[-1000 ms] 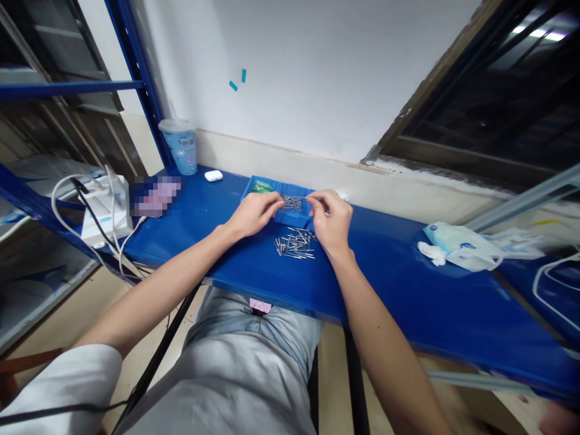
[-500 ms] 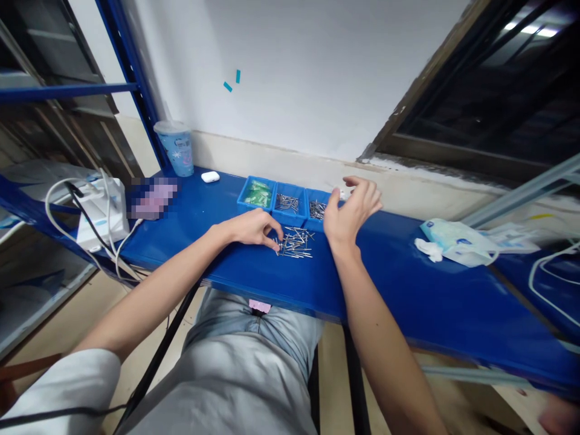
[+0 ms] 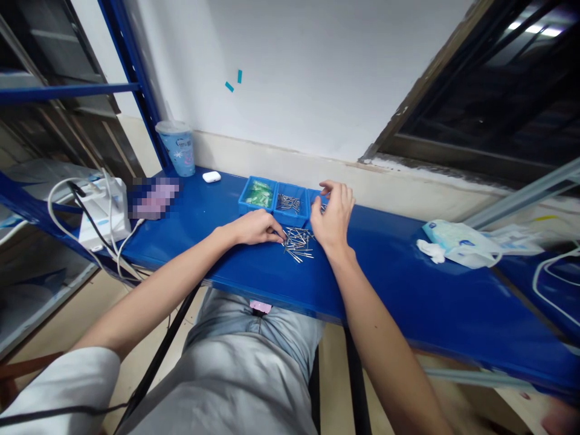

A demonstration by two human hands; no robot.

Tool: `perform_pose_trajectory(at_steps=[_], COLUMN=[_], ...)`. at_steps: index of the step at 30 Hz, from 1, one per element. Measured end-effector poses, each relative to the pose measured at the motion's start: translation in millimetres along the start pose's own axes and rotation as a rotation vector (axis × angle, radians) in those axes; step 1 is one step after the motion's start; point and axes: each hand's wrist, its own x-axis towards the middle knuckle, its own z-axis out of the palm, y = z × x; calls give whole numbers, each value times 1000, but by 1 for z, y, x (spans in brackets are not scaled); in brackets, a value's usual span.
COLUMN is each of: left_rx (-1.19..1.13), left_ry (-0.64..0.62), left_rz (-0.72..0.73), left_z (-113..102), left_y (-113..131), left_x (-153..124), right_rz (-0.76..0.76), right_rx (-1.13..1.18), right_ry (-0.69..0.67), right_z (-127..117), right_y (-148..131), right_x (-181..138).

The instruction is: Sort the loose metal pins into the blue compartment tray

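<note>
A loose pile of thin, shiny metal pieces that look like nails or screws (image 3: 298, 243) lies on the blue tabletop. My left hand (image 3: 260, 228) is at the pile's left edge, thumb and fingertips pinched together; what they grip is too small to make out. Over the right-hand blue bin (image 3: 312, 194) is my right hand (image 3: 334, 211), thumb and index finger apart, hiding most of that bin and the metal pieces in it. Beside it, the middle blue bin (image 3: 290, 219) holds short metal pieces. Small green and clear packets (image 3: 260, 194) fill the left bin.
A lidded blue cup (image 3: 177, 151) and a white earbud case (image 3: 211, 176) stand at the back left. Nearer the left end are a white power strip (image 3: 106, 214), cables and a blurred pink object (image 3: 156, 198). A tissue pack (image 3: 460, 240) lies to the right.
My right hand has moved left and lower over the right-hand bin. My left fingers have closed into a pinch at the pile, and some metal pieces have shifted.
</note>
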Motion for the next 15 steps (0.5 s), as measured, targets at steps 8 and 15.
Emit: perform_pose_trajectory(at_steps=[8,15], left_rx=[171,122], left_ry=[54,33], left_rz=[-130,-96], left_z=[2,0], left_y=[-2,0], left_x=[1,0], right_rz=[-76,-188], right_rx=[23,101], right_ry=[-38,-161], right_z=[2,2], right_y=[-1,-3], right_x=[0,-1])
